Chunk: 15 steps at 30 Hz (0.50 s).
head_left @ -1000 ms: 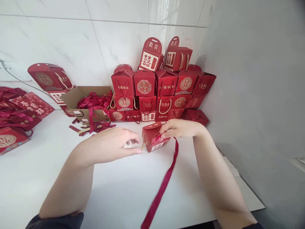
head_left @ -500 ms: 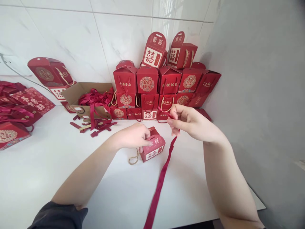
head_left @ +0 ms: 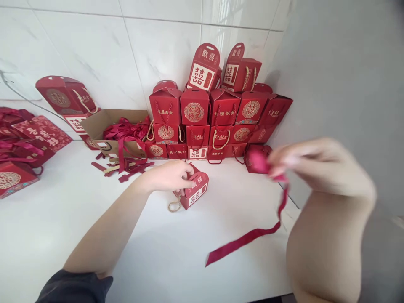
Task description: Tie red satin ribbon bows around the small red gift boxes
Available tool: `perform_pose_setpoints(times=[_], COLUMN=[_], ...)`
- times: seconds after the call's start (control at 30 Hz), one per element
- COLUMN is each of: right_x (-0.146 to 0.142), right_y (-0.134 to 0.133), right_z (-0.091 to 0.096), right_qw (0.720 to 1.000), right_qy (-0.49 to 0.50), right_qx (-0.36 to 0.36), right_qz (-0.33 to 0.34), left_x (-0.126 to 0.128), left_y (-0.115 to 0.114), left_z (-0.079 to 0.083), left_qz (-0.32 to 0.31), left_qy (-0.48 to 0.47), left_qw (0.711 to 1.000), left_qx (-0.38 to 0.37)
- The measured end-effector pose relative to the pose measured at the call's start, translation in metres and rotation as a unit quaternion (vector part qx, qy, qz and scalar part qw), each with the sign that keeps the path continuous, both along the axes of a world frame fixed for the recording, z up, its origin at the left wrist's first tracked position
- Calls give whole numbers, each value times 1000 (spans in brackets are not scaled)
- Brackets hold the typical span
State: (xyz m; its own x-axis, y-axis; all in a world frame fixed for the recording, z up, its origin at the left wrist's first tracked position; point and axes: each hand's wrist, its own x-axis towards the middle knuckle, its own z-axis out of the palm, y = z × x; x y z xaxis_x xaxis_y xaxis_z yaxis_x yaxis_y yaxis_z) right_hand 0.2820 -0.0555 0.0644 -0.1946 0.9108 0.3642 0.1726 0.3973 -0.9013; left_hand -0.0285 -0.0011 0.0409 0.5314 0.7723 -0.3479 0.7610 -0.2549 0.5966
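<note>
My left hand [head_left: 173, 176] grips the top flaps of a small red gift box [head_left: 196, 194], which stands tilted on the white table. A beige rope handle [head_left: 174, 205] hangs from the box's left side. Off to the right, my right hand [head_left: 306, 162] is blurred by motion, with thumb and fingers pinched on a dark red ribbon [head_left: 243, 243]. The ribbon's long tail trails down and left toward the tabletop, its cut end lowest. Part of the ribbon is bunched and smeared at my fingertips.
Stacked red gift boxes [head_left: 195, 107] line the tiled wall. A cardboard box [head_left: 94, 126] holds tangled ribbons, with flat strips [head_left: 126, 174] before it. More red boxes and bags [head_left: 23, 145] lie at far left. A grey wall [head_left: 331, 84] bounds the right side.
My right hand has swung right, away from the gift box, drawing the ribbon along. My left hand and the box have shifted slightly left, and the box has turned.
</note>
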Motion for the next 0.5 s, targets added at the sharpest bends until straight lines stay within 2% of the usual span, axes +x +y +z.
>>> perform_pose_setpoints(times=[0.03, 0.07, 0.13, 0.2, 0.3, 0.5], right_x=[-13, -25, -47, -61, -70, -80], right_y=[6, 13, 25, 34, 43, 57], right_z=[-3, -6, -12, -19, -32, -49], right_qw=[983, 962, 927, 921, 932, 941], right_qy=[-141, -207, -281, -286, -242, -203], right_qx=[-52, -78, -117, -139, -147, -164], right_qz=[101, 162, 221, 226, 228, 214], left_x=[0, -1, -3, -4, -5, -5], left_y=[0, 0, 0, 0, 1, 2], left_z=[2, 3, 7, 10, 10, 6], left_qz=[-1, 1, 10, 21, 35, 34], left_qy=[-1, -7, -28, -44, -57, -68], left_qw=[1000, 1000, 997, 994, 991, 993], left_qx=[-9, -26, -66, -95, -114, -92])
